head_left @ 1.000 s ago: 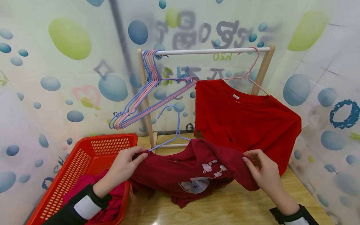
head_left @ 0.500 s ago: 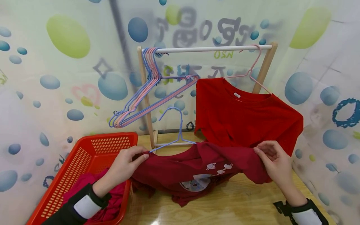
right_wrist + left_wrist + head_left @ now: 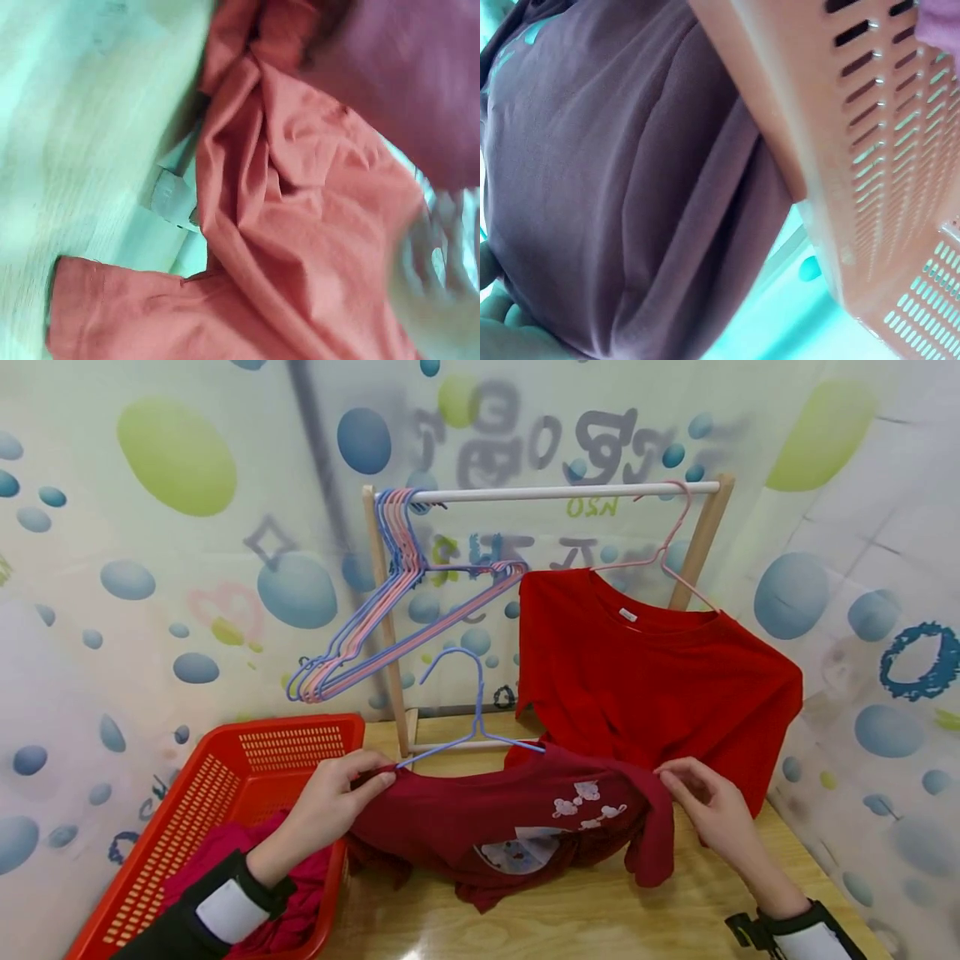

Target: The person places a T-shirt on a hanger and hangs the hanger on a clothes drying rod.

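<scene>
A dark red shirt (image 3: 442, 810) with a white printed picture hangs spread between both hands, above the table. My left hand (image 3: 341, 789) pinches its left shoulder together with the end of a blue hanger (image 3: 477, 718). The hanger's hook points up and its right arm shows at the neckline, the tip reaching the cloth. My right hand (image 3: 708, 797) pinches the shirt's other shoulder between thumb and fingers. In the left wrist view the shirt (image 3: 592, 165) fills the left side, with fingertips at the lower left corner. The right wrist view shows the hand (image 3: 442, 322) blurred at the edge.
A rack with a white rod (image 3: 540, 493) stands behind, several blue and pink hangers (image 3: 405, 560) at its left. A bright red shirt (image 3: 645, 677) hangs on a pink hanger (image 3: 663, 556) at the right. An orange-red basket (image 3: 217, 777) holding crimson cloth (image 3: 225, 860) stands at left.
My right hand moves right, stretching the dark red shirt, then comes back left. More of the hanger's right arm now shows at the neckline. The left hand stays about where it was.
</scene>
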Tool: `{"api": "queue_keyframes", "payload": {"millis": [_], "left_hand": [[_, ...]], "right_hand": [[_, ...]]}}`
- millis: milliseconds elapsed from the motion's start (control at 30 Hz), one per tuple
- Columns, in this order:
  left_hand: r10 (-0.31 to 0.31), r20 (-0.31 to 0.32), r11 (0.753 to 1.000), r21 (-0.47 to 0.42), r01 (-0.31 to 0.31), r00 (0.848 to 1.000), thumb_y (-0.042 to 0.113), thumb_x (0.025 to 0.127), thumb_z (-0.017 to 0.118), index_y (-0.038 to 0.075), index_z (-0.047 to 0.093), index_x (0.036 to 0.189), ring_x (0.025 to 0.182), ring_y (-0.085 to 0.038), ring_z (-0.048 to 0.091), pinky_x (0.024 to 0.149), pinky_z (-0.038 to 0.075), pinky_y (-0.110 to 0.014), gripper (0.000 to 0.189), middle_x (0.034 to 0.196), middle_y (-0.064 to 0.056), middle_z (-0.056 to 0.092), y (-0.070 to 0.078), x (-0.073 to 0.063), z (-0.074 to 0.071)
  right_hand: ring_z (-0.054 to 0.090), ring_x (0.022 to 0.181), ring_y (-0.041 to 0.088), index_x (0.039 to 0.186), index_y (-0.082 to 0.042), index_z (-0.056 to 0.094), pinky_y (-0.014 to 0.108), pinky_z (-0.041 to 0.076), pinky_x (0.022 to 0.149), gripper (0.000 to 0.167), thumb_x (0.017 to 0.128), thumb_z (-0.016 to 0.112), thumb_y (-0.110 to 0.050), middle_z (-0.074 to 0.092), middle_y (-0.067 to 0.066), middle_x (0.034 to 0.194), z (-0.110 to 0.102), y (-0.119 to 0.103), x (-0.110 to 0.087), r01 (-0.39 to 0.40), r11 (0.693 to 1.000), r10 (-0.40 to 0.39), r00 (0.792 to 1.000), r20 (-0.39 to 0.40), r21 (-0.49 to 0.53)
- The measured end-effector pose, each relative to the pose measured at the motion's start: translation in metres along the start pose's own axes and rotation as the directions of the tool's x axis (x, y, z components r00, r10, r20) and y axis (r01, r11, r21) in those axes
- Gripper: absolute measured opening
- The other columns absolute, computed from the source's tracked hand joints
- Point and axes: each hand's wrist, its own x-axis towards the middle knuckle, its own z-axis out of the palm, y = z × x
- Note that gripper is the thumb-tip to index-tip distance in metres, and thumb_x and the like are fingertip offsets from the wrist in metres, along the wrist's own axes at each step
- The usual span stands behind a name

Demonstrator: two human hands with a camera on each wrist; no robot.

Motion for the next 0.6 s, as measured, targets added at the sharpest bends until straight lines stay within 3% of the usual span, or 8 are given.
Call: {"api": "queue_keyframes", "payload": {"millis": [67, 133, 200, 300, 367, 467, 533, 600], "left_hand": [[0.006, -0.007, 1.000, 0.008, -0.006, 1.000, 0.013, 0.089, 0.065, 0.014, 0.070, 0.101, 0.080, -0.011, 0.055, 0.069, 0.048, -0.026, 0.013, 0.094, 0.004, 0.067, 0.001, 0.000, 0.000], [0.011, -0.016, 1.000, 0.017, -0.010, 1.000, 0.012, 0.089, 0.065, 0.014, 0.070, 0.101, 0.080, -0.011, 0.056, 0.070, 0.048, -0.026, 0.013, 0.094, 0.004, 0.067, 0.002, 0.000, 0.000], [0.008, -0.021, 1.000, 0.020, -0.008, 1.000, 0.012, 0.089, 0.065, 0.013, 0.070, 0.101, 0.079, -0.012, 0.055, 0.070, 0.048, -0.026, 0.013, 0.093, 0.004, 0.067, 0.003, 0.000, 0.000], [0.000, -0.024, 1.000, 0.016, 0.000, 1.000, 0.013, 0.089, 0.065, 0.015, 0.070, 0.100, 0.077, -0.012, 0.054, 0.068, 0.047, -0.026, 0.012, 0.091, 0.004, 0.067, 0.003, 0.000, 0.000], [-0.001, -0.027, 1.000, 0.014, 0.002, 1.000, 0.013, 0.089, 0.065, 0.016, 0.070, 0.099, 0.076, -0.012, 0.053, 0.067, 0.046, -0.025, 0.011, 0.090, 0.005, 0.066, 0.002, 0.000, 0.001], [0.007, -0.035, 1.000, 0.021, -0.007, 0.999, 0.013, 0.089, 0.065, 0.017, 0.071, 0.098, 0.076, -0.011, 0.053, 0.066, 0.045, -0.025, 0.011, 0.088, 0.007, 0.066, 0.001, 0.000, 0.002], [0.015, -0.043, 1.000, 0.023, -0.014, 0.999, 0.012, 0.089, 0.065, 0.017, 0.071, 0.098, 0.076, -0.010, 0.053, 0.066, 0.046, -0.025, 0.011, 0.087, 0.007, 0.066, 0.000, -0.001, 0.002], [0.025, -0.053, 1.000, 0.020, -0.024, 0.998, 0.011, 0.089, 0.065, 0.017, 0.070, 0.097, 0.075, -0.010, 0.053, 0.066, 0.046, -0.025, 0.011, 0.086, 0.008, 0.065, 0.000, -0.001, 0.002]], "right_hand": [[0.061, 0.085, -0.002, 0.104, 0.004, 0.063, 0.009, 0.045, 0.075, 0.014, 0.092, 0.057, -0.002, 0.068, -0.002, 0.092, 0.007, -0.017, -0.004, 0.155, 0.987, -0.159, 0.975, -0.158, -0.042], [0.060, 0.088, 0.001, 0.103, 0.009, 0.063, 0.008, 0.044, 0.080, 0.025, 0.091, 0.063, -0.012, 0.067, 0.009, 0.096, 0.014, -0.025, -0.006, 0.300, 0.949, -0.316, 0.911, -0.264, -0.101], [0.059, 0.087, 0.003, 0.102, 0.012, 0.063, 0.007, 0.042, 0.083, 0.041, 0.086, 0.070, -0.026, 0.065, 0.016, 0.095, 0.019, -0.030, -0.006, 0.413, 0.888, -0.458, 0.834, -0.308, -0.202], [0.058, 0.083, 0.004, 0.099, 0.008, 0.066, 0.006, 0.041, 0.084, 0.055, 0.080, 0.073, -0.044, 0.065, 0.016, 0.093, 0.023, -0.024, -0.006, 0.462, 0.839, -0.536, 0.789, -0.299, -0.286], [0.059, 0.080, 0.002, 0.092, 0.005, 0.068, 0.005, 0.042, 0.084, 0.047, 0.082, 0.071, -0.041, 0.066, 0.015, 0.089, 0.024, -0.025, -0.005, 0.469, 0.826, -0.556, 0.771, -0.311, -0.314], [0.062, 0.082, 0.002, 0.085, 0.006, 0.069, 0.006, 0.044, 0.082, 0.028, 0.084, 0.072, -0.021, 0.068, 0.014, 0.085, 0.020, -0.028, -0.005, 0.466, 0.852, -0.523, 0.775, -0.354, -0.237], [0.063, 0.081, 0.002, 0.085, 0.009, 0.067, 0.007, 0.046, 0.076, 0.012, 0.084, 0.069, -0.002, 0.069, 0.010, 0.086, 0.015, -0.031, -0.006, 0.425, 0.898, -0.435, 0.818, -0.376, -0.115], [0.062, 0.077, 0.003, 0.090, 0.013, 0.063, 0.009, 0.046, 0.070, 0.008, 0.081, 0.064, 0.013, 0.069, 0.004, 0.088, 0.007, -0.033, -0.006, 0.340, 0.940, -0.300, 0.874, -0.383, 0.039]]}}
